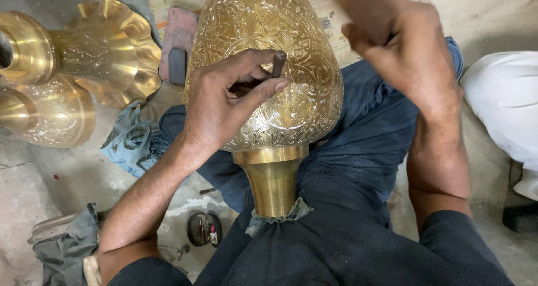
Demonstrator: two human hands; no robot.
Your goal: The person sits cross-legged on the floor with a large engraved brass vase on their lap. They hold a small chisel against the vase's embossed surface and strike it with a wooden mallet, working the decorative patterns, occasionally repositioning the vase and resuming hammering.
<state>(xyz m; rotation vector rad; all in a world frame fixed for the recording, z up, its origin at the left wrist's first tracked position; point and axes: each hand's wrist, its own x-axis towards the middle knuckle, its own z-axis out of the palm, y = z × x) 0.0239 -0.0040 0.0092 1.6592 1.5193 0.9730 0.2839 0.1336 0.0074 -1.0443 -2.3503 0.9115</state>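
Engraved brass vase [269, 67] lies across the person's lap, long axis running away from the camera, narrow plain neck [273, 177] pointing back at the body and wide body pointing away. Left hand [224, 104] rests on the vase and pinches a short dark punch [278, 63] against the engraved surface; right hand [400, 53] is raised above it in a closed fist, what it holds not visible. Bare concrete floor [67, 174], more brass pieces [84, 56] at left, blue rag [131, 140] beside the knee
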